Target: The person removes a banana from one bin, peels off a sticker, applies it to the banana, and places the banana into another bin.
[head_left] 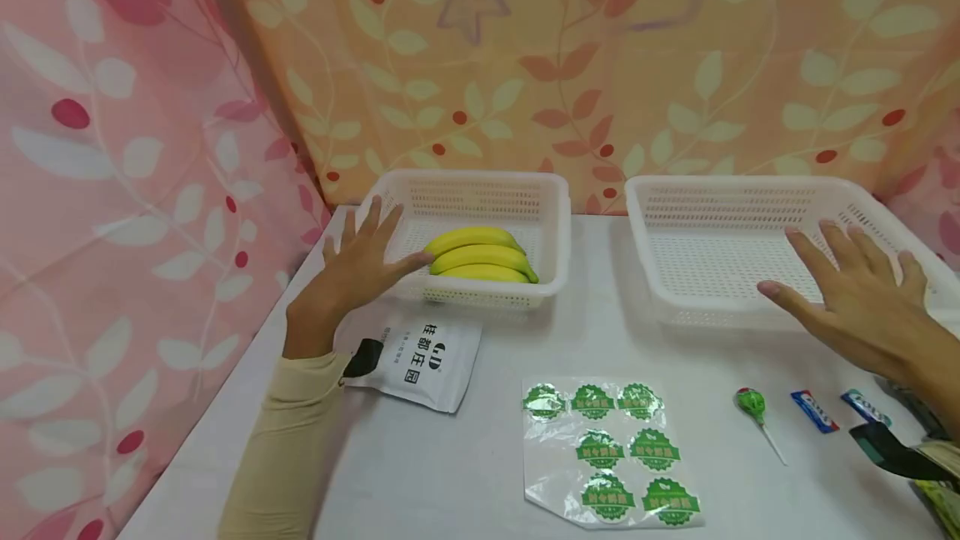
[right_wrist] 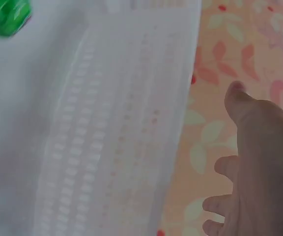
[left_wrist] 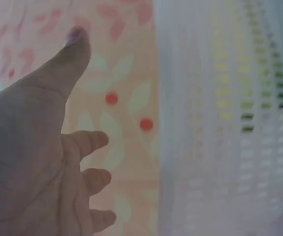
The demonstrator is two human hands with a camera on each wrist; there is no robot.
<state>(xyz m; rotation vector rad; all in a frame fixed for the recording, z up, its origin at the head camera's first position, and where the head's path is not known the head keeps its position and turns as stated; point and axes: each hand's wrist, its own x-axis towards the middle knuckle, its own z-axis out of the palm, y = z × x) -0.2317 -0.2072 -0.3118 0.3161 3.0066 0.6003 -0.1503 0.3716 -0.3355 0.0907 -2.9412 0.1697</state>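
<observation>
With fingers spread, my left hand (head_left: 357, 267) hovers by the near left corner of a white plastic basket (head_left: 564, 232). Several yellow bananas (head_left: 480, 255) lie inside that basket, close to the thumb. My right hand (head_left: 862, 298), its fingers also spread, is over the near right part of a second white basket (head_left: 720, 261). Nothing is held in either hand. In the left wrist view the palm (left_wrist: 23, 162) faces the perforated basket side (left_wrist: 200, 147). The right wrist view shows the other hand (right_wrist: 267, 162) beside its basket wall (right_wrist: 131, 123).
Below the left basket lies a white pouch (head_left: 427, 361), partly behind the left wrist. A sheet of green round stickers (head_left: 551, 457) is at front centre. To its right are a green lollipop (head_left: 750, 402) and two small wrapped candies (head_left: 813, 412). Dark and green packages sit partly hidden at far right.
</observation>
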